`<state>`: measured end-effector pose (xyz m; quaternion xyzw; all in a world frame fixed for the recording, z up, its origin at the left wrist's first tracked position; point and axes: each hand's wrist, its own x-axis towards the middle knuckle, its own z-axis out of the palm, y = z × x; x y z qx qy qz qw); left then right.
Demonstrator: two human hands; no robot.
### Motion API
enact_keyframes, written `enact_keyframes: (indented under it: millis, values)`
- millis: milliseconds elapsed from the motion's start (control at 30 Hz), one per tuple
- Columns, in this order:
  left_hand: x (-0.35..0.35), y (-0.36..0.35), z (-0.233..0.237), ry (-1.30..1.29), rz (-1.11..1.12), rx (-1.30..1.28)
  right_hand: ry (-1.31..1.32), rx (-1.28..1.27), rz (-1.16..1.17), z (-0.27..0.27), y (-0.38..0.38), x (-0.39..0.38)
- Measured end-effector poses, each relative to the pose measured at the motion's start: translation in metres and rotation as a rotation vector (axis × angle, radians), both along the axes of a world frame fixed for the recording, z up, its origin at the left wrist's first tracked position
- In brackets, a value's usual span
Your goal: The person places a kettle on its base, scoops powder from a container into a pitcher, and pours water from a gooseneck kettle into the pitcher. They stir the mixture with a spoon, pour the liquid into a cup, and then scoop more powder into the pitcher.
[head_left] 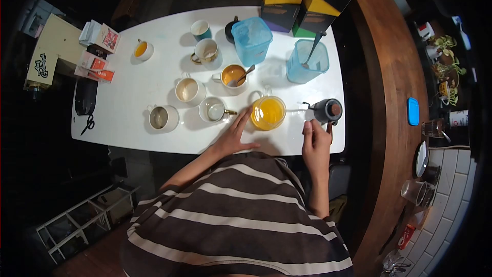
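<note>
My left hand (233, 137) rests spread at the table's front edge, its fingertips beside a clear glass jug (268, 113) of yellow liquid. My right hand (316, 141) has its fingers curled at the handle of a small black kettle (324, 110) with a brown lid knob; the grip is partly hidden. The kettle's thin spout points left, towards the jug. Left of the jug stand a white cup with a gold handle (211, 109), a cream cup (189, 91) and a greyish cup (163, 118). A spoon leans in a cup with an orange-brown inside (233, 76).
Two blue containers (253, 41) (307, 62) stand behind the jug, with dark boxes (328, 2) beyond. More cups, including a small yellow-filled one (143, 50), lie further left. Scissors (88, 124) are at the left edge; a wooden counter (382, 123) runs along the right.
</note>
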<state>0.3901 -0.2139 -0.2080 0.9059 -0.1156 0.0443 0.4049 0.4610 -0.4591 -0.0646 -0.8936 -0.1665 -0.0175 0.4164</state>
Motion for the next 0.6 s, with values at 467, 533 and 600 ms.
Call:
enact_keyframes:
  millis: [467, 533, 600]
  values:
    - [-0.026, 0.031, 0.026, 0.492, -0.016, -0.495, 0.094, -0.025, 0.138, -0.012, 0.022, -0.004]
    - [-0.028, 0.028, 0.036, 0.628, 0.003, -0.641, 0.123, -0.095, 0.152, -0.006, 0.022, -0.007]
    - [-0.026, 0.028, 0.044, 0.502, -0.149, -0.582, 0.140, -0.163, 0.171, 0.001, 0.027, -0.010]
